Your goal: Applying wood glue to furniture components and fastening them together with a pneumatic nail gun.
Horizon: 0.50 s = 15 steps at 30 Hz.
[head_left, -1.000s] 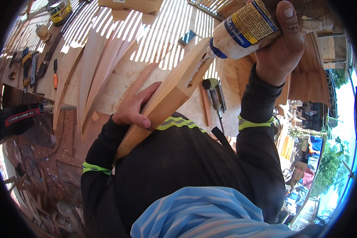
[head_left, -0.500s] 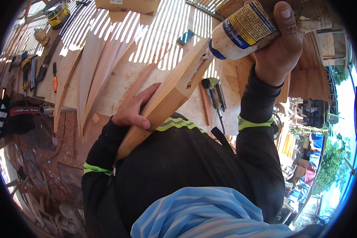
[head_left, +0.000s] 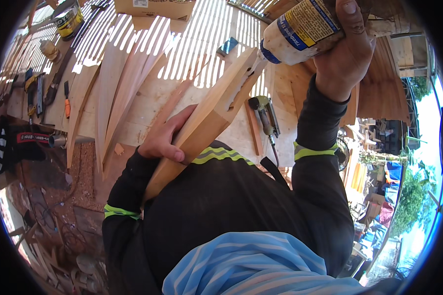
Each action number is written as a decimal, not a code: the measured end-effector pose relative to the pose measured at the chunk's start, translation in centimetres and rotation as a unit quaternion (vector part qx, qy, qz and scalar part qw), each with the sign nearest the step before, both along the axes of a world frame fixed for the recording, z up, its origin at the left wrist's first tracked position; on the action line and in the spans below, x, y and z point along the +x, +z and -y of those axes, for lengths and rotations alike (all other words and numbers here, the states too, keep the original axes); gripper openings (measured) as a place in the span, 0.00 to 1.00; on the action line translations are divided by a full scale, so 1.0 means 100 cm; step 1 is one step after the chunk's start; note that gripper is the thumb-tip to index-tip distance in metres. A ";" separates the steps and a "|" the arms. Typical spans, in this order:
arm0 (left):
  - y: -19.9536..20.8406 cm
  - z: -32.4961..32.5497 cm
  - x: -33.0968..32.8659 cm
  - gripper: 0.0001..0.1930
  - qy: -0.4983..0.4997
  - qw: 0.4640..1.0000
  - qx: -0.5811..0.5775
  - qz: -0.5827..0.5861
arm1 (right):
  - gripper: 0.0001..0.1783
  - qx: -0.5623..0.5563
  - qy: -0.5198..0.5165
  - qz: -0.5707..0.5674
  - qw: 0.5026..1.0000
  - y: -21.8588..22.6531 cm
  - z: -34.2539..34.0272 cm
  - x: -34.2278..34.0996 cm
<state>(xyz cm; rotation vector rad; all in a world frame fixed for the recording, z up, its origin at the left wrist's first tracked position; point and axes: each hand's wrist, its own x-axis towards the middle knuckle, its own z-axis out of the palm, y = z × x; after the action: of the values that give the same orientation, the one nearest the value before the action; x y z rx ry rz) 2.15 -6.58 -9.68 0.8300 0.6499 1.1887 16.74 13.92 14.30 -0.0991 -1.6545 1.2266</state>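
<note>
Little has changed since a moment ago: the glue bottle (head_left: 305, 29) has stayed tipped down onto the top end of the wooden piece (head_left: 206, 123), and both hands have kept their places; only the view has drifted slightly, so the paint can (head_left: 66, 18) now sits nearer the upper edge.

The right hand (head_left: 347, 54) is raised high with the forearm nearly upright, fingers clenched around the body of the bottle. Below and to the left of that grip, the bottle's nozzle touches the wood's upper end, where a pale smear of glue shows.

The left hand (head_left: 165, 140) is wrapped around the lower stretch of the same piece, thumb laid along its face, elbow bent in against the body. From that grip the wood slants up and to the right toward the bottle, its lower end running down against the dark sleeve.

Beyond the wood lie curved planks (head_left: 118, 93) on the workbench (head_left: 147, 105), and just right of the piece a power tool (head_left: 263, 113).
</note>
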 end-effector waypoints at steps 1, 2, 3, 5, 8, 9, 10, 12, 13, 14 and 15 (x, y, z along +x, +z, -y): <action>-0.001 0.000 0.000 0.75 0.000 1.000 0.001 0.002 | 0.21 -0.039 -0.021 -0.009 0.999 0.000 0.001 0.001; -0.001 0.000 0.001 0.75 0.001 1.000 0.003 0.004 | 0.20 -0.036 -0.024 -0.006 0.999 0.000 -0.001 0.000; -0.002 -0.001 0.001 0.75 0.001 1.000 0.006 0.003 | 0.19 -0.033 -0.027 -0.002 0.999 0.000 0.000 0.001; -0.004 -0.001 0.001 0.75 0.000 1.000 0.006 0.008 | 0.18 0.027 -0.003 0.009 1.000 -0.001 -0.002 -0.002; -0.006 -0.002 -0.001 0.74 0.000 1.000 0.012 -0.005 | 0.16 0.017 0.000 -0.042 0.999 -0.006 -0.002 -0.003; -0.006 -0.003 -0.001 0.73 0.000 1.000 0.020 -0.015 | 0.16 0.010 -0.013 -0.058 0.998 -0.008 -0.003 -0.003; -0.006 -0.004 -0.002 0.73 -0.007 1.000 0.013 -0.019 | 0.15 0.014 -0.043 -0.062 0.997 -0.009 -0.004 -0.002; -0.005 -0.005 -0.002 0.71 -0.017 1.000 0.005 -0.008 | 0.14 0.010 -0.041 0.050 0.998 -0.010 -0.009 0.004; -0.006 -0.006 -0.003 0.69 -0.022 1.000 -0.001 0.009 | 0.13 0.007 -0.056 0.056 0.997 -0.011 -0.012 0.007; -0.006 -0.006 -0.001 0.65 -0.023 0.998 -0.009 0.050 | 0.13 0.003 -0.070 0.062 0.996 -0.011 -0.014 0.011; -0.007 -0.006 -0.001 0.60 -0.023 0.997 -0.012 0.067 | 0.13 -0.001 -0.084 0.069 0.994 -0.011 -0.017 0.014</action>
<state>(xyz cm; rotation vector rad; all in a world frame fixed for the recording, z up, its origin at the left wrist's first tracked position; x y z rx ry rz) 2.04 -5.99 -10.37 0.7357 0.5319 1.1816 18.11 15.61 13.15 -0.3249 -1.7255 1.1147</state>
